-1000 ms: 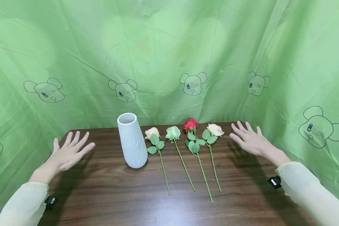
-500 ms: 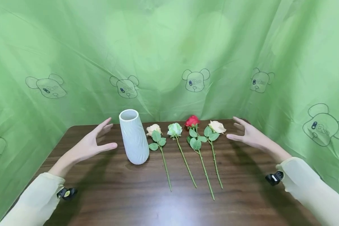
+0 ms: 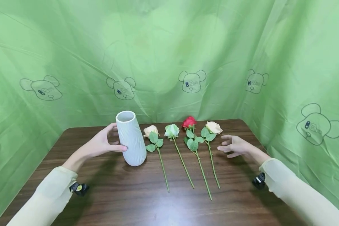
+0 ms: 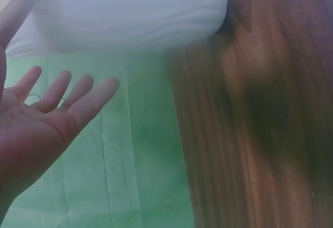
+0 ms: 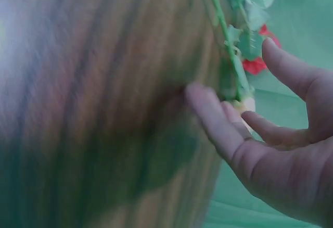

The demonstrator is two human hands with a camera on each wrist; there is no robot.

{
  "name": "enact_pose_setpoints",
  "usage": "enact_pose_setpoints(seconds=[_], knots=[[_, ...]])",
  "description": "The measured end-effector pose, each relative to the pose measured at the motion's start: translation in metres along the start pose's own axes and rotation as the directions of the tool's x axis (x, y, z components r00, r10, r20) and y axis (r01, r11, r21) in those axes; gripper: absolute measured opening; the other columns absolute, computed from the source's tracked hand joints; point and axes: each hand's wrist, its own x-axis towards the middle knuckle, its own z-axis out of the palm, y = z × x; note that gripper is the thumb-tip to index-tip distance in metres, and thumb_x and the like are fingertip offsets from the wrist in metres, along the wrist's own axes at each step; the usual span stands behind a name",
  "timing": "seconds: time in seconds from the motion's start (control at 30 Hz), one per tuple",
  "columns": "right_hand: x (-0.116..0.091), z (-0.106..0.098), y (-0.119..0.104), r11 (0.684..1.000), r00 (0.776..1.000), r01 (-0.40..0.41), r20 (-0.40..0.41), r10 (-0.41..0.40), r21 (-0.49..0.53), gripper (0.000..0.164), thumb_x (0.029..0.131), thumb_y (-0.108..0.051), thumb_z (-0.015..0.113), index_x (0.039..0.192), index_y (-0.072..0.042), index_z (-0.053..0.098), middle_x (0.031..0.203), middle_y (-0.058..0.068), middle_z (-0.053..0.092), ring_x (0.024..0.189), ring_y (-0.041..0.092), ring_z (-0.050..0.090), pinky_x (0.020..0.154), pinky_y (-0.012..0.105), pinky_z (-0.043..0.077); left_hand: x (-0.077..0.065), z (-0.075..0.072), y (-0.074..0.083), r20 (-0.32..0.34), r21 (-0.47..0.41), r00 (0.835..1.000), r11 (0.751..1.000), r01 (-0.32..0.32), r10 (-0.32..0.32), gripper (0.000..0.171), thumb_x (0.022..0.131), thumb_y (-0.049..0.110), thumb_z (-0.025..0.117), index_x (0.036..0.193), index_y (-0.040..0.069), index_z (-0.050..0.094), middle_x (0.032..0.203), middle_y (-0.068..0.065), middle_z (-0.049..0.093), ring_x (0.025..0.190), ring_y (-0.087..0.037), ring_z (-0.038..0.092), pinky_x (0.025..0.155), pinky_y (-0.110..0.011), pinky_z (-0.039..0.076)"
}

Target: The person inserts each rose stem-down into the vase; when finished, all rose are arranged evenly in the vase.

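Green fabric [image 3: 158, 59], printed with outlined bear heads [image 3: 191, 83], is hung behind the wooden surface [image 3: 113, 185] and along both its sides. On the surface a white vase [image 3: 133, 142] with a wavy relief is stood upright, left of four roses, its round mouth turned up. It is flanked by the left hand [image 3: 97, 145]: the thumb is laid across its near side, and the other fingers are partly hidden behind it in the head view. In the left wrist view those fingers are seen extended and spread, set apart from the vase's outline; whether the vase is touched by the thumb cannot be told.

Beside the vase, a cream rose [image 3: 151, 130], a pale green rose [image 3: 172, 130], a red rose [image 3: 189, 121] and a second cream rose [image 3: 213, 127] are laid in a row, blooms toward the back edge. Leaves of the last two are overlapped. Nothing is held by the right hand [image 3: 237, 146], placed just right of the second cream rose with its fingers parted and slightly bent. Pale sleeves [image 3: 295, 185] are worn on both arms, with a black band [image 3: 259, 181] at each wrist.
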Motion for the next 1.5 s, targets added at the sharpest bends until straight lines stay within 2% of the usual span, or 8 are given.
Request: enact_pose_setpoints(seconds=[0.13, 0.27, 0.37, 0.5, 0.7, 1.0, 1.3, 1.5], knots=[[0.007, 0.011, 0.006, 0.996, 0.996, -0.088, 0.003, 0.088, 0.031, 0.083, 0.095, -0.02, 0.074, 0.151, 0.012, 0.021, 0.138, 0.032, 0.045, 0.11, 0.039, 0.06, 0.084, 0.048, 0.062, 0.001, 0.001, 0.001, 0.024, -0.002, 0.999, 1.0, 0.024, -0.023, 0.09, 0.075, 0.013, 0.092, 0.146, 0.005, 0.037, 0.137, -0.015, 0.054, 0.13, -0.032, 0.051, 0.108, -0.045, 0.047], [0.013, 0.018, 0.004, 0.993, 0.992, -0.121, -0.035, 0.121, -0.003, 0.081, 0.093, -0.024, 0.076, 0.147, 0.011, 0.028, 0.123, 0.025, 0.06, 0.101, 0.034, 0.065, 0.078, 0.043, 0.064, 0.003, 0.002, 0.002, 0.019, -0.025, 0.999, 0.999, 0.045, -0.044, 0.091, 0.075, 0.012, 0.092, 0.146, 0.004, 0.035, 0.137, -0.014, 0.054, 0.128, -0.03, 0.052, 0.11, -0.038, 0.046], [0.019, 0.022, 0.003, 0.99, 0.988, -0.142, -0.068, 0.14, -0.024, 0.08, 0.092, -0.026, 0.078, 0.145, 0.01, 0.031, 0.111, 0.019, 0.066, 0.092, 0.03, 0.067, 0.072, 0.041, 0.065, 0.004, 0.003, 0.002, 0.017, -0.052, 0.999, 0.997, 0.049, -0.049, 0.094, 0.074, 0.01, 0.093, 0.147, 0.005, 0.034, 0.136, -0.016, 0.052, 0.126, -0.031, 0.052, 0.106, -0.035, 0.049], [0.028, 0.025, 0.005, 0.984, 0.98, -0.176, -0.099, 0.173, -0.026, 0.077, 0.09, -0.026, 0.08, 0.144, 0.008, 0.035, 0.104, 0.012, 0.068, 0.082, 0.025, 0.068, 0.068, 0.039, 0.065, 0.004, 0.007, 0.001, 0.017, -0.065, 0.999, 0.997, 0.042, -0.041, 0.091, 0.073, 0.01, 0.093, 0.145, 0.005, 0.037, 0.131, -0.018, 0.054, 0.121, -0.032, 0.055, 0.101, -0.034, 0.054], [0.036, 0.028, 0.008, 0.987, 0.981, -0.157, -0.121, 0.154, -0.022, 0.075, 0.088, -0.024, 0.083, 0.14, 0.008, 0.039, 0.099, 0.012, 0.067, 0.076, 0.024, 0.069, 0.065, 0.039, 0.065, 0.005, 0.008, -0.003, -0.005, -0.045, 1.0, 0.999, 0.025, -0.025, 0.086, 0.073, 0.011, 0.093, 0.143, 0.005, 0.042, 0.127, -0.017, 0.058, 0.116, -0.032, 0.059, 0.096, -0.034, 0.057], [0.036, 0.036, 0.008, 0.988, 0.978, -0.153, -0.142, 0.152, 0.008, 0.067, 0.088, -0.023, 0.083, 0.134, 0.007, 0.044, 0.094, 0.01, 0.07, 0.07, 0.02, 0.069, 0.063, 0.038, 0.064, 0.005, 0.009, -0.006, -0.041, -0.068, 0.998, 0.996, 0.052, -0.055, 0.082, 0.068, 0.012, 0.096, 0.136, 0.005, 0.051, 0.123, -0.017, 0.06, 0.113, -0.034, 0.061, 0.094, -0.035, 0.058], [0.033, 0.046, 0.012, 0.988, 0.969, -0.153, -0.193, 0.157, 0.034, 0.056, 0.087, -0.015, 0.082, 0.129, 0.006, 0.049, 0.086, 0.009, 0.071, 0.065, 0.018, 0.069, 0.059, 0.037, 0.064, 0.004, 0.013, -0.009, -0.045, -0.089, 0.998, 0.996, 0.032, -0.036, 0.08, 0.068, 0.011, 0.096, 0.135, 0.004, 0.052, 0.124, -0.018, 0.059, 0.112, -0.033, 0.062, 0.093, -0.036, 0.059], [0.035, 0.044, 0.005, 0.988, 0.973, -0.154, -0.174, 0.154, 0.014, 0.05, 0.089, -0.013, 0.079, 0.127, 0.005, 0.052, 0.087, 0.008, 0.071, 0.069, 0.018, 0.069, 0.06, 0.036, 0.063, 0.006, 0.01, -0.009, -0.058, -0.085, 0.998, 0.996, 0.028, -0.033, 0.081, 0.067, 0.01, 0.096, 0.135, 0.004, 0.052, 0.125, -0.018, 0.057, 0.112, -0.033, 0.062, 0.093, -0.037, 0.059]])
